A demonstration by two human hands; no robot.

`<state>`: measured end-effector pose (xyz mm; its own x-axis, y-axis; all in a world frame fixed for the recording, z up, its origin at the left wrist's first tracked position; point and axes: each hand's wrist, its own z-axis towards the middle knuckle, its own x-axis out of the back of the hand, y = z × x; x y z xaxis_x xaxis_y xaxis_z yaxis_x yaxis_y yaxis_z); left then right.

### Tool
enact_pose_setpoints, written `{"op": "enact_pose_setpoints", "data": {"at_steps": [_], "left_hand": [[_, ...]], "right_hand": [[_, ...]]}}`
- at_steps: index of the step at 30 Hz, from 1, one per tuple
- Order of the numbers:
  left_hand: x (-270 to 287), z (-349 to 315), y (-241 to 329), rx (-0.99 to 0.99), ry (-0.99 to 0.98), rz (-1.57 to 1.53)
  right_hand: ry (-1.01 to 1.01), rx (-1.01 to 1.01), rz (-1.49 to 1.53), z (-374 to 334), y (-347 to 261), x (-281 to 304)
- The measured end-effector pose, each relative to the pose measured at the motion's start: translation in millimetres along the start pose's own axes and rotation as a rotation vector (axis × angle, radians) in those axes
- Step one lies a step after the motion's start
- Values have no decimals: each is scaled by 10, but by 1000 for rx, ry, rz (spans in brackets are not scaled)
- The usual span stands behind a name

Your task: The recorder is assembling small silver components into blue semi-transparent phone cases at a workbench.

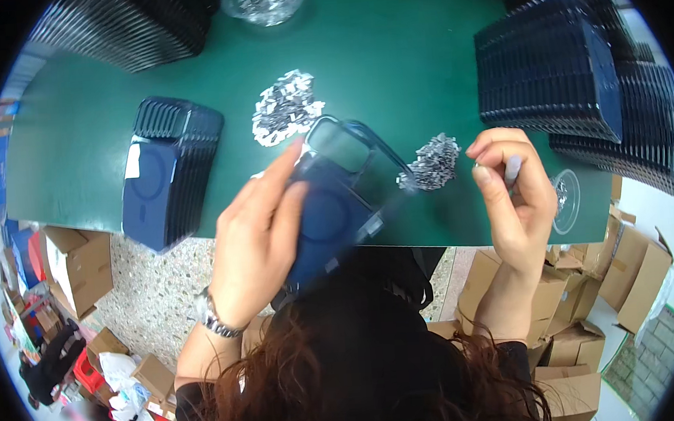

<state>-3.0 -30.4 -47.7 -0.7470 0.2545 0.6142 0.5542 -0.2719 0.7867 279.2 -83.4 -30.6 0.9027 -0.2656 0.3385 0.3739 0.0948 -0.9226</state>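
Note:
My left hand (257, 235), with a metal watch on its wrist, grips a dark blue phone case (324, 213) with a ring mark and a large camera opening. The case is tilted over the table's near edge and partly blurred; another case-like edge shows along its right side. Off to the right, my right hand (517, 184) is raised with thumb and fingertips pinched together. Whatever lies in the pinch is too small to name, and a pale greyish piece shows among the fingers. Between the hands lies a pile of small grey pieces (433, 163). Farther back is a pile of small white and silver pieces (288, 108).
On the green table (404, 44), a stack of blue phone cases (150, 187) stands left; taller stacks (548, 70) stand right. A clear bowl (268, 0) is at the back, a clear round dish (566, 202) near the right edge. Cardboard boxes (569, 289) crowd the floor.

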Motion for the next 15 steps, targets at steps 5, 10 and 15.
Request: {"op": "enact_pose_setpoints", "data": {"at_steps": [5,10,15], "left_hand": [[-17,22,32,-34,-173,98],[36,34,51,-48,-243,171],[-2,14,-25,-112,-237,121]], "right_hand": [[-369,476,-415,243,-199,-292],[-536,506,-483,259,-207,-537],[-593,632,-770,234,-232,-599]]}}
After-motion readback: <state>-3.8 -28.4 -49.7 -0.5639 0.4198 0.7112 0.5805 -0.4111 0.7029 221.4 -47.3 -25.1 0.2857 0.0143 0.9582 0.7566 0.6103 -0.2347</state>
